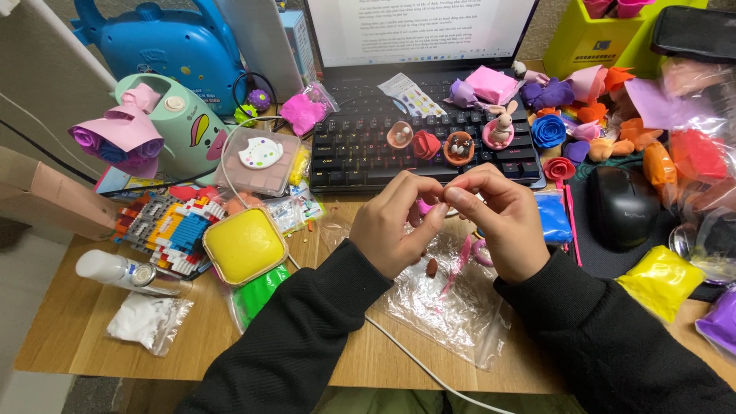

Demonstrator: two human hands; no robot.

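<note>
Since the surface (92, 322) is packed, going left to right:

Far left: purple clay roses (115, 138) on a mint gadget, a white tube (123, 272) lying near the edge, a bag of white clay (149, 320).
Left of the hands: a block-brick figure (165, 226), a yellow clay tub (244, 244), a green clay bag (261, 291) under it.
Left hand (399, 222): fingers curled shut, thumb and forefinger pinching a small pink clay piece (424, 207).
Pink clay piece: up off the surface, between both hands, just in front of the keyboard (368, 146).
Right hand (498, 218): also closed in a pinch, fingertips meeting the left ones on the same bit.
Below the hands: a clear plastic bag (452, 307) with pink tools on it.
Step, my guess: shaping the piece by fingertip.
Next move calls for: light, even pressure so it doesn't tear or smear.
Right: black mouse (621, 203), yellow clay bag (659, 280).
</note>
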